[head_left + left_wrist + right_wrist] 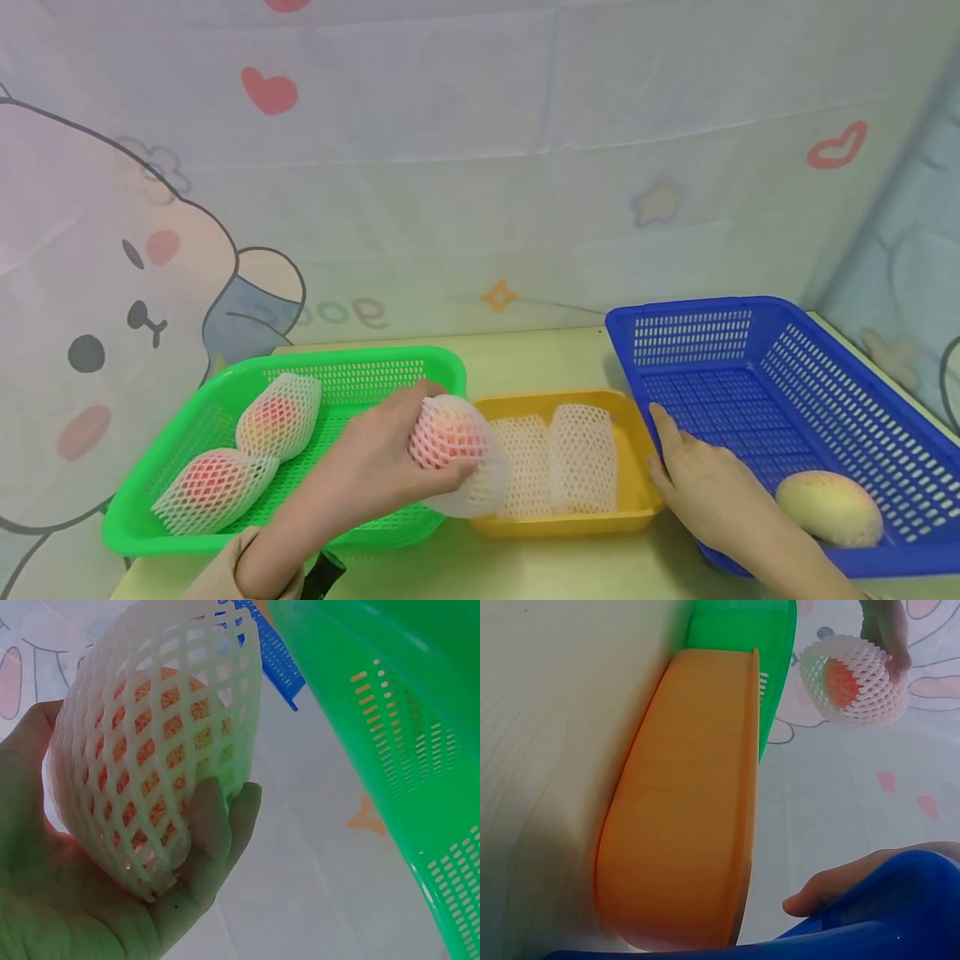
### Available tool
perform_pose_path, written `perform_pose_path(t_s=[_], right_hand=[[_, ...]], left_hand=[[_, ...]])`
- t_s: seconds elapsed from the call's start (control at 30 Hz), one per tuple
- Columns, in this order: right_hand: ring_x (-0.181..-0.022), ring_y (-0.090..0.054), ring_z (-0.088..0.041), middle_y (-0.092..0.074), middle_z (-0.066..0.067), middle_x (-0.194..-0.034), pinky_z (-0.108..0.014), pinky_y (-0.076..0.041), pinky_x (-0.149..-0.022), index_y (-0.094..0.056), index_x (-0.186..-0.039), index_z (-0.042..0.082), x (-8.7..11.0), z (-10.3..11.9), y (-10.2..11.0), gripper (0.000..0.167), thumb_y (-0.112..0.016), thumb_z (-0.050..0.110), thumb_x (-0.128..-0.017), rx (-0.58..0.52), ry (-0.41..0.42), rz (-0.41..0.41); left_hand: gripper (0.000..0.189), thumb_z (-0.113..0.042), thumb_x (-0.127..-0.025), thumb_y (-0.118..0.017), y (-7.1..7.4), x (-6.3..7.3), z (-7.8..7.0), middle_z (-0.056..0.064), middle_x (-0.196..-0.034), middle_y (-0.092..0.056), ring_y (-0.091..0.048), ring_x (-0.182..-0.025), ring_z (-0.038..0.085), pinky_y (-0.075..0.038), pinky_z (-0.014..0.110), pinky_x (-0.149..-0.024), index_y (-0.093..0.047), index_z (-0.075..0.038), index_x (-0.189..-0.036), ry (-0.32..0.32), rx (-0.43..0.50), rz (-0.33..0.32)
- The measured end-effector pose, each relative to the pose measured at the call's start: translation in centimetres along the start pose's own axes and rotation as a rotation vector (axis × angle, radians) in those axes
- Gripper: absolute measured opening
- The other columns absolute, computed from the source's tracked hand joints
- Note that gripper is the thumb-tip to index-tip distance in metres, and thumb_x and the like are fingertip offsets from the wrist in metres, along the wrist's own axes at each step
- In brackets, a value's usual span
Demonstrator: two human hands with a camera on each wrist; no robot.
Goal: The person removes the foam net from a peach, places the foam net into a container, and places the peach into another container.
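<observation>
My left hand (390,454) grips a reddish peach (453,437) in a white foam net (150,742). It is raised between the green basket (172,546) and the yellow tray (562,525). In the left wrist view, fingers and thumb curl round the net, its wide end reaching past the fruit. On the left rim of the blue basket (630,354) rests my right hand (708,487), fingers loosely extended. Much of that hand is hidden behind the blue wall in the right wrist view. A bare yellowish peach (828,508) lies in the blue basket's near corner.
Two more peaches in foam nets, an upper one (273,417) and a lower one (210,483), lie in the green basket. Flat foam nets (583,458) lie side by side in the yellow tray. Behind the table (540,358) hangs a printed cloth (465,208).
</observation>
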State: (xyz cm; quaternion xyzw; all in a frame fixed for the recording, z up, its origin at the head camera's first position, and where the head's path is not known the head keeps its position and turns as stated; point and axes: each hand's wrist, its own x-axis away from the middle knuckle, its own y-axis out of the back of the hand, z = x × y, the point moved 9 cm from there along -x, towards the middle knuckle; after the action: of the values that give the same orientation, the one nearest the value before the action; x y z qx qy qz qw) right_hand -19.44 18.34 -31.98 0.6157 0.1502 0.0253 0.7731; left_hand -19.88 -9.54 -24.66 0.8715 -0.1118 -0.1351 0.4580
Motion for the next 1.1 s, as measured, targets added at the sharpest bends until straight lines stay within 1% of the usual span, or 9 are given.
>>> perform_pose_path(t_s=[0.2, 0.3, 0.37, 0.47, 0.53, 0.6, 0.77, 0.9, 1.1], right_hand=[[-0.078, -0.068, -0.036, -0.065, -0.03, -0.112, -0.054, -0.054, -0.069, -0.038, -0.14, -0.007, 0.0, -0.1, 0.1, 0.06, -0.058, 0.025, -0.093, 0.005, -0.013, -0.011], [-0.087, -0.066, -0.044, -0.06, -0.033, -0.12, -0.057, -0.053, -0.072, -0.04, -0.139, -0.007, 0.0, -0.1, 0.1, 0.059, -0.058, 0.025, -0.093, 0.013, -0.02, -0.019], [-0.075, -0.066, -0.035, -0.063, -0.028, -0.116, -0.048, -0.054, -0.063, -0.042, -0.139, -0.005, 0.0, 0.0, 0.3, 0.057, -0.059, 0.024, -0.093, 0.02, -0.022, -0.026], [-0.059, -0.052, -0.018, -0.063, -0.017, -0.107, -0.032, -0.044, -0.049, -0.048, -0.138, 0.002, 0.0, 0.4, 0.7, 0.054, -0.063, 0.023, -0.09, 0.042, -0.009, -0.056], [-0.058, -0.047, -0.013, -0.061, -0.013, -0.104, -0.026, -0.037, -0.045, -0.052, -0.135, 0.006, 0.0, 0.6, 0.9, 0.052, -0.066, 0.022, -0.088, 0.051, 0.002, -0.077], [-0.067, -0.057, -0.019, -0.061, -0.014, -0.11, -0.028, -0.042, -0.045, -0.056, -0.132, 0.01, 0.0, 0.7, 1.2, 0.049, -0.068, 0.023, -0.087, 0.058, 0.012, -0.096], [-0.1, -0.061, -0.037, -0.059, -0.019, -0.12, -0.044, -0.054, -0.057, -0.064, -0.123, 0.013, 0.1, 1.0, 1.7, 0.041, -0.071, 0.025, -0.084, 0.085, 0.047, -0.142], [-0.104, -0.057, -0.037, -0.061, -0.019, -0.118, -0.052, -0.052, -0.074, -0.069, -0.113, 0.01, 0.3, 1.7, 2.2, 0.035, -0.074, 0.023, -0.081, 0.147, 0.115, -0.212], [-0.108, -0.054, -0.033, -0.063, -0.012, -0.112, -0.054, -0.045, -0.083, -0.071, -0.102, 0.013, 0.6, 2.8, 2.9, 0.027, -0.078, 0.019, -0.076, 0.156, 0.209, -0.313]], left_hand=[[0.06, -0.046, -0.072, -0.078, -0.1, 0.4, -0.3, -0.003, -0.103, -0.061, -0.059, -0.079, 0.006, -0.05, 0.019, -0.06, -0.052, -0.025, -0.122, 0.001, 0.024, -0.015], [0.059, -0.045, -0.072, -0.078, -0.4, 0.5, -0.4, -0.004, -0.102, -0.061, -0.059, -0.078, 0.006, -0.05, 0.02, -0.06, -0.052, -0.025, -0.121, 0.008, 0.047, -0.014], [0.058, -0.045, -0.072, -0.078, -0.6, 0.5, -0.4, -0.005, -0.101, -0.061, -0.059, -0.078, 0.006, -0.05, 0.02, -0.06, -0.052, -0.025, -0.12, 0.004, 0.064, -0.01], [0.056, -0.045, -0.072, -0.078, -1.0, 0.4, -0.4, -0.005, -0.1, -0.062, -0.06, -0.078, 0.006, -0.051, 0.02, -0.06, -0.053, -0.025, -0.119, 0.003, 0.092, -0.007], [0.056, -0.046, -0.073, -0.078, -1.3, 0.4, -0.4, -0.005, -0.1, -0.062, -0.06, -0.079, 0.006, -0.051, 0.021, -0.061, -0.053, -0.025, -0.118, 0.002, 0.11, -0.004], [0.056, -0.047, -0.072, -0.078, -1.5, 0.3, -0.4, -0.006, -0.1, -0.063, -0.06, -0.079, 0.006, -0.051, 0.021, -0.062, -0.053, -0.026, -0.119, 0.006, 0.128, -0.006], [0.056, -0.048, -0.072, -0.078, -2.4, 0.1, -0.5, -0.008, -0.1, -0.063, -0.06, -0.081, 0.007, -0.051, 0.023, -0.064, -0.053, -0.028, -0.118, -0.006, 0.172, -0.003], [0.057, -0.047, -0.073, -0.078, -3.0, -0.1, -0.7, -0.009, -0.101, -0.062, -0.06, -0.082, 0.007, -0.051, 0.023, -0.065, -0.052, -0.029, -0.12, -0.027, 0.197, -0.004], [0.058, -0.044, -0.073, -0.079, -3.8, -0.4, -1.1, -0.01, -0.101, -0.062, -0.06, -0.083, 0.008, -0.051, 0.023, -0.066, -0.052, -0.026, -0.12, -0.041, 0.234, -0.016]])
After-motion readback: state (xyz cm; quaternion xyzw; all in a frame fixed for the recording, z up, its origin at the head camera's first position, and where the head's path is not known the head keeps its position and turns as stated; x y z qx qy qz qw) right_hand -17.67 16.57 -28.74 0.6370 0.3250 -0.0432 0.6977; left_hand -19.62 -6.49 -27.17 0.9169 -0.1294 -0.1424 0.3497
